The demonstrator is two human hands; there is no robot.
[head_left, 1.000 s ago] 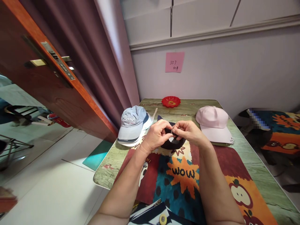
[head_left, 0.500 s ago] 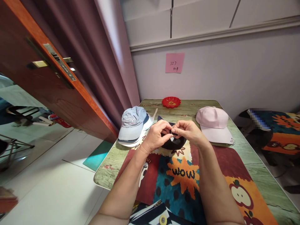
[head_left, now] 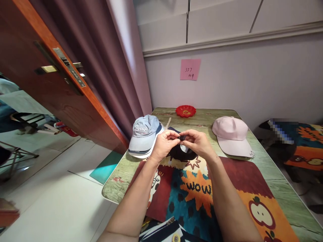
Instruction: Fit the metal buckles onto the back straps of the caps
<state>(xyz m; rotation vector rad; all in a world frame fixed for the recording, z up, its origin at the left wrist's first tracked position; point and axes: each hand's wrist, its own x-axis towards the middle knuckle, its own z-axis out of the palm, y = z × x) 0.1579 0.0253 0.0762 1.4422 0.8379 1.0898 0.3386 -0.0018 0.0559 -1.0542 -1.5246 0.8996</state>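
A black cap (head_left: 180, 155) rests on the patterned mat beneath my hands, with a white patch showing on it. My left hand (head_left: 165, 144) pinches a narrow black strap of this cap between thumb and fingers. From the other side, my right hand (head_left: 198, 143) grips the same strap, its fingertips almost touching those of the left. Fingers cover most of the strap, so whether its ends are joined I cannot tell. Left of my hands sits a light blue cap (head_left: 145, 131) stacked on other caps; a pale pink cap (head_left: 230, 136) lies to the right.
A red scalloped dish (head_left: 185, 111) stands at the far edge of the wood-look table (head_left: 267, 168). The colourful mat (head_left: 242, 174) covers the table's near part. An open brown door (head_left: 75, 101) and a purple curtain (head_left: 121, 60) are at left. A pink note (head_left: 190, 69) is on the wall.
Both hands have shifted slightly left with the strap, and the right fingers have changed their grip. More of the strap shows between them now. The view has moved a little.
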